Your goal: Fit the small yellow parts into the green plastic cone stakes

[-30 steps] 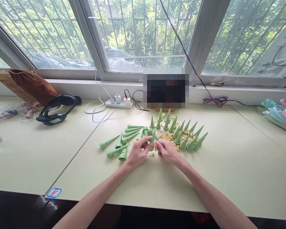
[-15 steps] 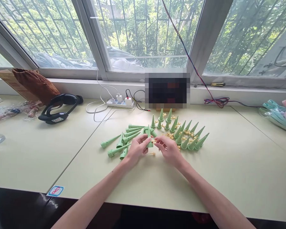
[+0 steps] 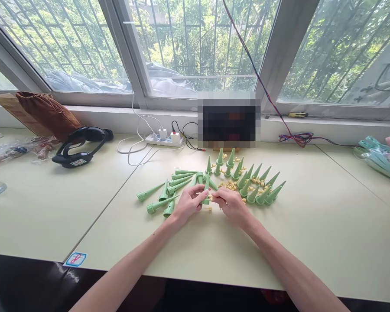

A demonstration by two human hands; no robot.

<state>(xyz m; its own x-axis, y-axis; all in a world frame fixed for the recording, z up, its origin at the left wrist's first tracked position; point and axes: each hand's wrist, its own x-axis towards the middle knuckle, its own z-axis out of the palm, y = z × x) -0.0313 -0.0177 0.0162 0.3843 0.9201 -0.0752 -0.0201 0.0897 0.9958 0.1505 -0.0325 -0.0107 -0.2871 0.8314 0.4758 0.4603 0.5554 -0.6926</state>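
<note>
My left hand [image 3: 189, 204] is closed around a green plastic watering spike [image 3: 207, 183], its tip pointing up and away from me. My right hand [image 3: 231, 205] pinches a small yellow valve [image 3: 211, 197] against the side of the spike, near its wide end. How far the valve sits in the spike cannot be made out. Under the hands, another yellow piece [image 3: 208, 209] lies on the table. Loose green spikes [image 3: 154, 207] lie and stand left of my left hand. Beyond my right hand, several upright spikes [image 3: 261, 197] stand with yellow valves by them.
Loose yellow pieces [image 3: 229, 185] lie among the upright spikes on the pale table [image 3: 195, 255]. Behind are a power strip [image 3: 164, 140] with cables and a blurred dark screen [image 3: 229, 123]. A black headset [image 3: 81, 147] and brown pouch [image 3: 48, 115] rest left; wrapped items [image 3: 380, 156] lie right.
The held spike has tilted and shifted slightly to the right. My right fingers have closed in at its side with the yellow valve.
</note>
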